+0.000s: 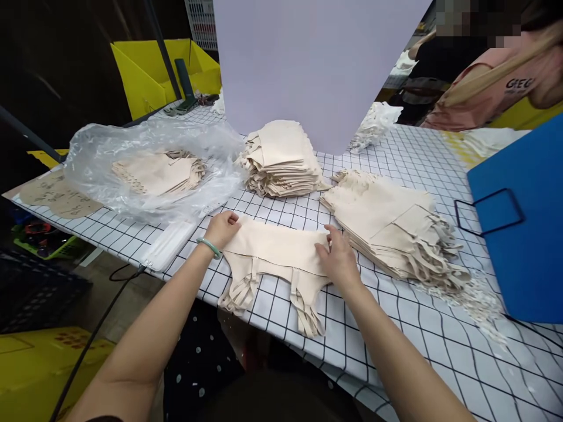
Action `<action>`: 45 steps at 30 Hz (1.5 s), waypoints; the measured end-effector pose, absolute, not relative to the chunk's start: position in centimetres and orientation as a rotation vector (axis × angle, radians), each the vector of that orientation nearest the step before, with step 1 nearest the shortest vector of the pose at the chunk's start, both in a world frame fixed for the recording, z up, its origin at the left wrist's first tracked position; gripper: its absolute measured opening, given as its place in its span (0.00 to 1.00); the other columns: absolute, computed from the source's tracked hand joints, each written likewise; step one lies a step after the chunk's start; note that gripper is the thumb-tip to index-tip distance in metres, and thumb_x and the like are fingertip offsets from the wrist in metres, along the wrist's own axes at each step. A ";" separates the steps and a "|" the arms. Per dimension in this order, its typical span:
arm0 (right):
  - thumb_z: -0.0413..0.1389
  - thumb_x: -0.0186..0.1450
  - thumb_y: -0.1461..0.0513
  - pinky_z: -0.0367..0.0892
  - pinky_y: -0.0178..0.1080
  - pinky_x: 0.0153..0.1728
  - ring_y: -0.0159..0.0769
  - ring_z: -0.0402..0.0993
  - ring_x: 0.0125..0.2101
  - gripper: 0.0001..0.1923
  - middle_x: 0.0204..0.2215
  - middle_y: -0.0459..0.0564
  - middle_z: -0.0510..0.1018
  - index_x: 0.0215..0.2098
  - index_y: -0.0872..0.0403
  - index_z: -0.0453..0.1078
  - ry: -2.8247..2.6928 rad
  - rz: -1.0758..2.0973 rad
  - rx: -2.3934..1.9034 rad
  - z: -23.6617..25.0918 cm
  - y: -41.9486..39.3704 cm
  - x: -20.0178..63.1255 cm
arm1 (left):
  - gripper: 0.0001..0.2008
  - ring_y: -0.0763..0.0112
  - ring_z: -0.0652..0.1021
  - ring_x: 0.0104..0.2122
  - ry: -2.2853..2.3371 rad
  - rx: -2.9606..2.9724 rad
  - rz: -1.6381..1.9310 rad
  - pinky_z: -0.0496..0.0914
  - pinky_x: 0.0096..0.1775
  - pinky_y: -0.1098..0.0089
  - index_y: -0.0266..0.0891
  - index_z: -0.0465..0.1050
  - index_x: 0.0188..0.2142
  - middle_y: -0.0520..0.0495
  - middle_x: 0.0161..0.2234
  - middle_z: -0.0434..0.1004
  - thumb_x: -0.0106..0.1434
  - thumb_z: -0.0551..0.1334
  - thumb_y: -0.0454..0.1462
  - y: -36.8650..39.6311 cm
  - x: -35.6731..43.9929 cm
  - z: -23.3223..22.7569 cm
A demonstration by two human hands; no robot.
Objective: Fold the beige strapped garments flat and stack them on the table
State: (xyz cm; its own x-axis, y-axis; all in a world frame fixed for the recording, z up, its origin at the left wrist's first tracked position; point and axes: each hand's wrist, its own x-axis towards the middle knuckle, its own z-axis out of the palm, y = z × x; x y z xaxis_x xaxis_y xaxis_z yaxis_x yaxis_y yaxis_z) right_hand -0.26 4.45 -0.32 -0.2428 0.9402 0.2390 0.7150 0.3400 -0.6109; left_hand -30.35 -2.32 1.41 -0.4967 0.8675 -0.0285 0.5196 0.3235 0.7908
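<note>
Pressing a beige cut fabric piece [275, 249] flat at the near edge of the grid-patterned table [396, 346], the left hand [222, 228] curls loosely on its left corner while the right hand [336, 258] lies spread on its right side. Soft, light and limp, with dangling fringed tabs, it looks best held by its corners. Stacks [281, 158] wait beyond.

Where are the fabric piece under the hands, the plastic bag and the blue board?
fabric piece [277, 246], head view, flat middle between the hands
plastic bag [101, 149], head view, crinkled upper left side
blue board [534, 234], head view, bare face
</note>
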 end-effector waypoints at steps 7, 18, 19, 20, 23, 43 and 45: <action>0.38 0.73 0.50 0.46 0.59 0.66 0.50 0.46 0.69 0.31 0.69 0.55 0.55 0.70 0.52 0.52 -2.580 0.172 -1.179 -0.5 4.7 -1.2 | 0.25 0.52 0.54 0.69 2.099 2.139 0.255 0.47 0.67 0.45 0.39 0.61 0.64 0.39 0.69 0.55 0.70 0.52 0.42 -3.1 -27.4 0.9; 0.36 0.73 0.46 0.28 0.66 0.67 0.50 0.32 0.71 0.33 0.72 0.48 0.43 0.73 0.48 0.45 -2.846 0.266 -1.057 0.5 4.9 -3.5 | 0.19 0.57 0.75 0.44 2.095 2.138 0.896 0.69 0.47 0.57 0.39 0.71 0.38 0.42 0.39 0.76 0.65 0.61 0.53 -13.2 -23.7 3.3; 0.36 0.73 0.47 0.31 0.63 0.68 0.48 0.32 0.71 0.32 0.72 0.46 0.43 0.72 0.47 0.46 -2.890 0.338 -0.898 1.3 4.7 -4.7 | 0.19 0.58 0.74 0.41 2.094 2.140 0.888 0.68 0.45 0.58 0.40 0.70 0.36 0.43 0.36 0.76 0.62 0.63 0.53 -14.9 -22.8 3.4; 0.36 0.74 0.47 0.33 0.61 0.68 0.46 0.33 0.71 0.32 0.72 0.45 0.42 0.72 0.46 0.47 -2.933 0.430 -0.727 1.8 4.5 -6.1 | 0.19 0.58 0.74 0.40 2.099 2.136 0.884 0.68 0.44 0.58 0.40 0.69 0.36 0.44 0.36 0.75 0.61 0.65 0.53 -16.3 -22.0 3.4; 0.35 0.74 0.47 0.40 0.56 0.69 0.43 0.36 0.71 0.31 0.72 0.45 0.43 0.71 0.47 0.49 -3.026 0.694 -0.322 2.0 4.2 -9.8 | 0.19 0.57 0.73 0.43 2.096 2.129 0.825 0.65 0.47 0.57 0.39 0.68 0.43 0.43 0.41 0.77 0.60 0.68 0.48 -18.8 -21.1 2.9; 0.40 0.73 0.46 0.42 0.55 0.69 0.45 0.39 0.71 0.33 0.72 0.50 0.47 0.71 0.50 0.49 -2.970 0.718 -0.283 1.4 3.8 -10.9 | 0.05 0.63 0.77 0.43 2.171 1.617 1.142 0.74 0.45 0.61 0.42 0.74 0.41 0.42 0.47 0.74 0.67 0.60 0.36 -20.4 -23.7 3.8; 0.45 0.72 0.47 0.53 0.54 0.65 0.46 0.52 0.68 0.29 0.67 0.52 0.60 0.67 0.49 0.57 -2.754 0.706 -0.411 3.5 2.8 -8.3 | 0.06 0.59 0.76 0.48 2.182 1.814 1.160 0.72 0.50 0.57 0.41 0.74 0.41 0.41 0.46 0.75 0.68 0.59 0.35 -18.1 -23.1 4.5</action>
State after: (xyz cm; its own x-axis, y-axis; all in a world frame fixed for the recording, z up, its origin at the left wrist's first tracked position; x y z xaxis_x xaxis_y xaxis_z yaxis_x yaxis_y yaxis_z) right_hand -8.28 2.82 3.50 -0.9237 0.3351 0.1858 0.2043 0.8409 -0.5011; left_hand -23.14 -18.15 4.50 -0.2980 0.8699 0.3931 0.8124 0.0149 0.5829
